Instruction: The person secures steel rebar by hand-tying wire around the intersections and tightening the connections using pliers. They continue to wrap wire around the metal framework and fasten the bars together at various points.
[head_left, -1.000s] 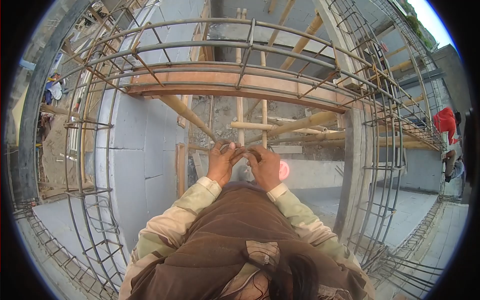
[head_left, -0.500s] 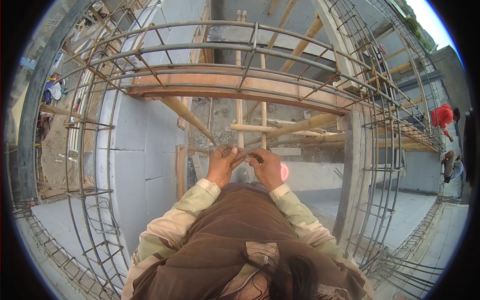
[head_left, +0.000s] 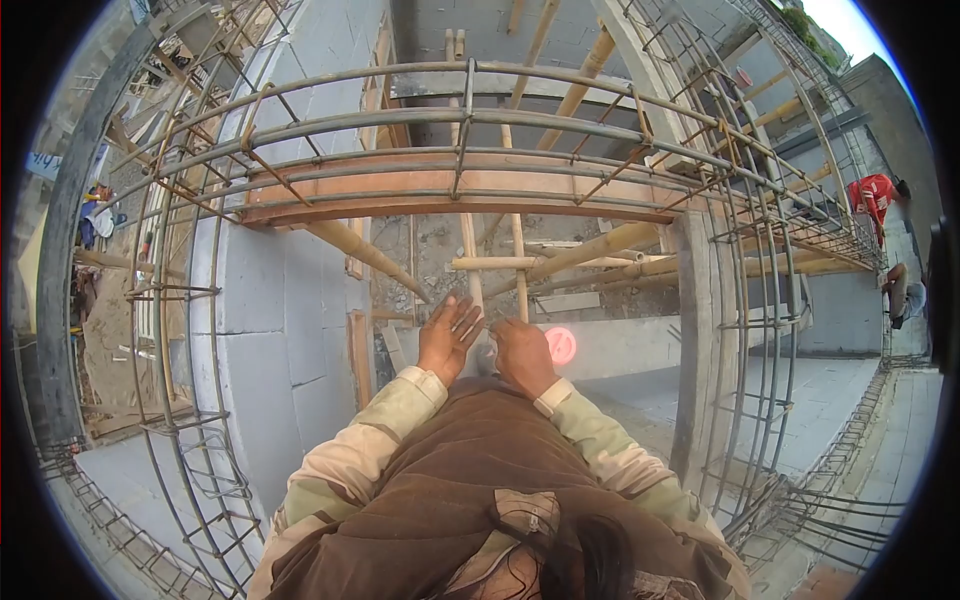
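Observation:
In front of my chest, my left hand [head_left: 449, 337] has its fingers stretched upward, and nothing shows in it. Close beside it, my right hand [head_left: 524, 357] is curled with its back toward me. Whatever its fingers pinch, if anything, is hidden. A round pink object [head_left: 561, 345] shows just right of that hand, apparently lower down. Beyond both hands runs a reddish wooden board [head_left: 460, 188], with a cage of tied steel bars [head_left: 400, 118] lying along it. Neither hand touches the bars.
Grey block wall [head_left: 262, 350] rises on the left. Upright rebar columns [head_left: 200, 450] stand at left and right, beside a concrete post [head_left: 695, 350]. Bamboo poles [head_left: 600, 243] cross the opening below. A person in red [head_left: 871, 197] is at far right.
My hands have parted slightly. The left fingers have straightened from a pinch, while the right hand has turned its back toward me. The view has shifted a little.

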